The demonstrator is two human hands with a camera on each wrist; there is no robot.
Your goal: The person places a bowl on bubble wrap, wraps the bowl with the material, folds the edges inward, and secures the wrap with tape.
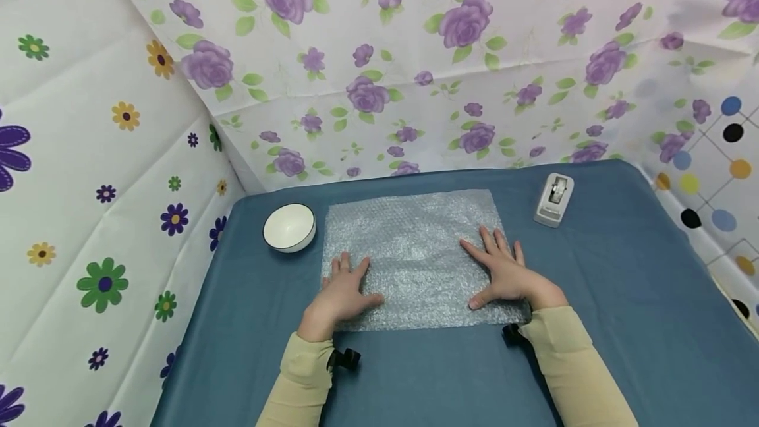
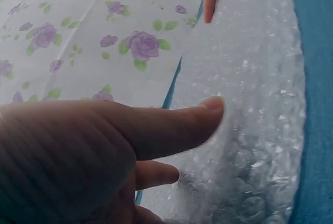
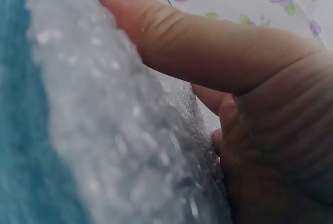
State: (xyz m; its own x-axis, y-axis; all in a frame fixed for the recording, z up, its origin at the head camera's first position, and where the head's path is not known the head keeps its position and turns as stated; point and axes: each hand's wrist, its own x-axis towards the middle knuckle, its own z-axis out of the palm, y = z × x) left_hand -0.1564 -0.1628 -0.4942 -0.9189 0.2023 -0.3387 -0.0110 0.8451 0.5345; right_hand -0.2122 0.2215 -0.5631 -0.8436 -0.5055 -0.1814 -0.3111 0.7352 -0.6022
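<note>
A sheet of clear bubble wrap (image 1: 415,249) lies spread out on the blue tablecloth. On its left side rests my left hand (image 1: 344,292), fingers spread and pointing away from me. My right hand (image 1: 504,272) lies over the right side of the sheet with its fingers splayed. The left wrist view shows the left thumb (image 2: 182,127) stretched out over the bubble wrap (image 2: 250,104). In the right wrist view the right thumb (image 3: 171,36) lies along the bubble wrap (image 3: 114,125); the other fingers are mostly hidden behind it.
A white bowl (image 1: 289,228) with a dark rim stands left of the sheet. A white tape dispenser (image 1: 554,199) sits at the back right. Flowered cloth (image 1: 367,94) rises behind the table, and the blue tablecloth (image 1: 427,374) extends in front of the sheet.
</note>
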